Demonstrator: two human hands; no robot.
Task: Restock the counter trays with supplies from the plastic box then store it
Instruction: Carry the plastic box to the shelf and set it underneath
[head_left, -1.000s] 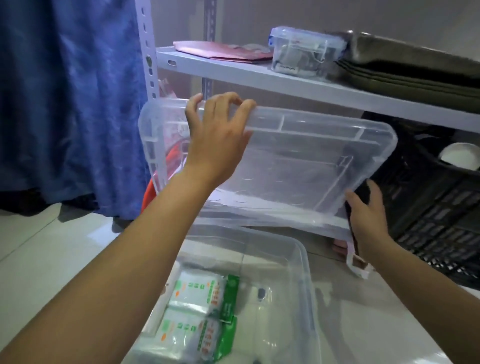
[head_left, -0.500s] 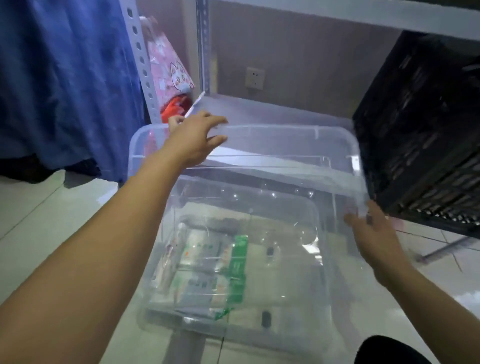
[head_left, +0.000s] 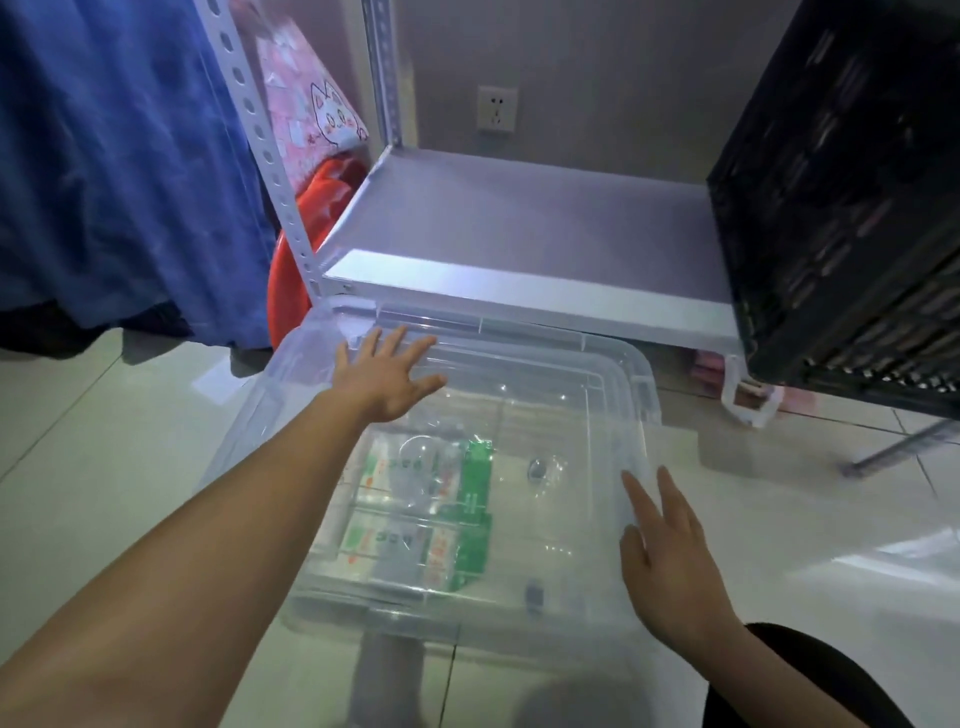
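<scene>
A pale grey metal shelf rack with perforated uprights stands on a glossy, light-tiled floor against a dull mauve wall fitted with a white power socket. A deep blue fabric curtain hangs to the left, and a black slatted plastic crate occupies the low shelf's right end.

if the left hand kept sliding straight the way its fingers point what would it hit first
Probably the front edge of the metal shelf. The left hand lies flat on the lid of the plastic box, fingers aimed at the lid's far rim; the shelf edge sits just beyond, though depth is hard to judge.
</scene>
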